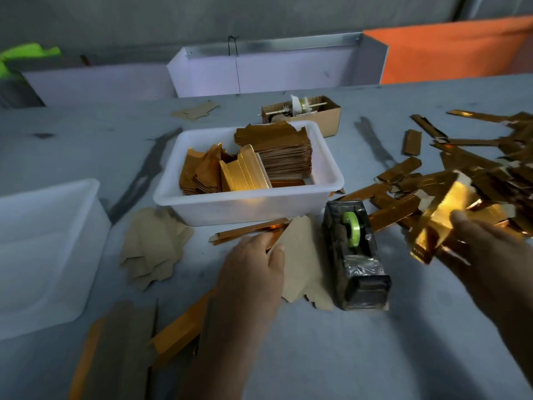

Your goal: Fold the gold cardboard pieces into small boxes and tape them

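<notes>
Fingers (277, 249) of the left hand (253, 272) lie fairly straight, tips resting on a flat brown cardboard blank (302, 255) that lies plain side up on the grey table (375, 356); fingers of the right hand (484, 249) curl round a shiny gold cardboard piece (441, 223), held blurred above the table, so its exact fold cannot be told; nearest the camera, at the lower left, long gold folded strips (178, 327) lie on the table, partly under the left forearm; between the hands stands a black tape dispenser (356, 255) carrying a green roll of tape (352, 228), just beside the brown blank; left of the left hand sits a loose heap of brown blanks (153, 246), and further left a white plastic tub (43, 255); behind the dispenser a second white plastic bin (248, 203) holds a tall stack of gold blanks (285, 151) and some folded gold pieces (245, 174); to the right a spread pile of finished gold boxes (476, 168) covers the table; beyond the bin stands a small brown cardboard carton (326, 116); farthest back, white partition panels (259, 70) and an orange sheet (450, 50).
</notes>
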